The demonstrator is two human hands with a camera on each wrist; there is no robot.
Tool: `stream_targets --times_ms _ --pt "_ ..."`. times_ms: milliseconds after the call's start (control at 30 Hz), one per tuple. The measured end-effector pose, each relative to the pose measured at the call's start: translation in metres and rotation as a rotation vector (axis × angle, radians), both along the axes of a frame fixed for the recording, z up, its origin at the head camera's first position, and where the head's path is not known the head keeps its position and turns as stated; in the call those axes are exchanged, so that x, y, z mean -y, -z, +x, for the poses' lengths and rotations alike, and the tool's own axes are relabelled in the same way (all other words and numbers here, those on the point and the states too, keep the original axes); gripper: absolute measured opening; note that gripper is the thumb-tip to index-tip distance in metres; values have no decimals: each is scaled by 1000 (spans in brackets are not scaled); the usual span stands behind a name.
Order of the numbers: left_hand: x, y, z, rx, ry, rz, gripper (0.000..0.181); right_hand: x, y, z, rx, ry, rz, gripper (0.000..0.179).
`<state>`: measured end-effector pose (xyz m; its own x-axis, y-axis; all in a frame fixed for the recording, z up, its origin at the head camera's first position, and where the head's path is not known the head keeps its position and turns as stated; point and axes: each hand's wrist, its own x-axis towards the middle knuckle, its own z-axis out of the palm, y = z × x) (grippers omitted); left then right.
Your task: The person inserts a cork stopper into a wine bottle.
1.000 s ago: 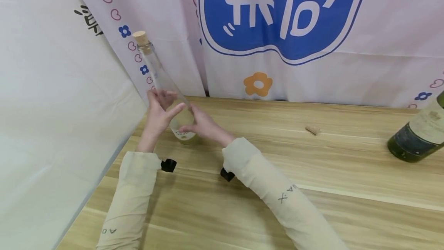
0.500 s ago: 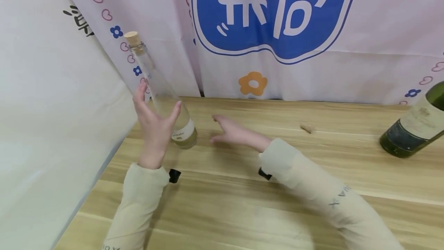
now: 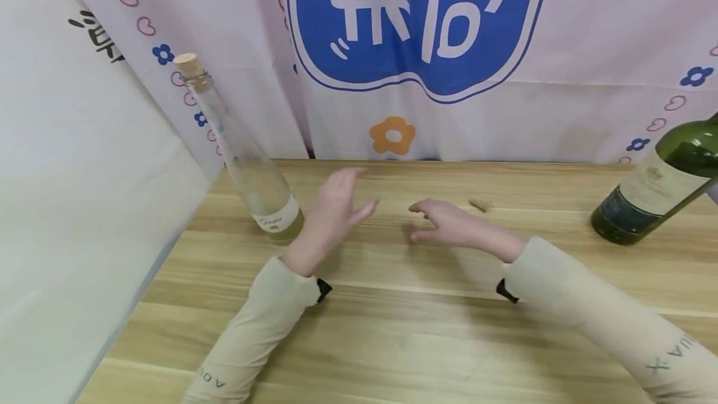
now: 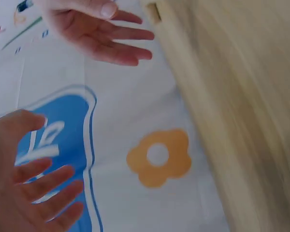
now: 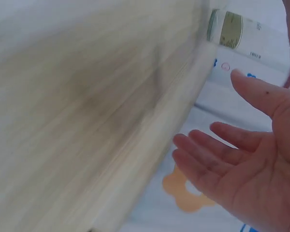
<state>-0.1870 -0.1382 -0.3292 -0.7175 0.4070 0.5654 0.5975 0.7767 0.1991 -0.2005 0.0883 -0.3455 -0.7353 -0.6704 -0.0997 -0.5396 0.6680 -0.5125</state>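
My left hand (image 3: pixel 335 207) hovers over the table just right of a clear glass bottle (image 3: pixel 247 161), fingers spread and holding nothing. The bottle stands upright at the back left, with a cork (image 3: pixel 189 66) in its neck and a white label low on its side. My right hand (image 3: pixel 449 224) is over the middle of the table, also with nothing in it, its fingers relaxed. A small loose cork (image 3: pixel 480 204) lies just beyond it to the right. In the left wrist view both the left hand (image 4: pixel 34 188) and the right hand (image 4: pixel 94 34) show loosely extended fingers.
A green wine bottle (image 3: pixel 650 189) with a cream and dark label stands at the right of the wooden table (image 3: pixel 392 335). A printed cloth (image 3: pixel 471 123) hangs along the back edge, and a white sheet (image 3: pixel 101 204) hangs on the left.
Both hands have let go of the clear bottle, which now stands alone. The right hand withdrew first, then the left; both have moved right. The view has turned slightly right.
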Motion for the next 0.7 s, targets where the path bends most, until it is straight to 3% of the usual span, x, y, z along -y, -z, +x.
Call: stream_targets --times_ms 167,333,500,700 --pt "-32 6 -5 278 35 -282 44 -35 -5 7 -26 22 37 52" --pt "-58 10 -11 458 71 -503 41 -71 -11 17 -2 51 67 52" --pt "-78 9 -16 593 114 -578 39 -105 -14 25 38 98 97 56" --pt "-104 1 -20 656 185 -611 43 -145 -13 34 60 179 137 57"
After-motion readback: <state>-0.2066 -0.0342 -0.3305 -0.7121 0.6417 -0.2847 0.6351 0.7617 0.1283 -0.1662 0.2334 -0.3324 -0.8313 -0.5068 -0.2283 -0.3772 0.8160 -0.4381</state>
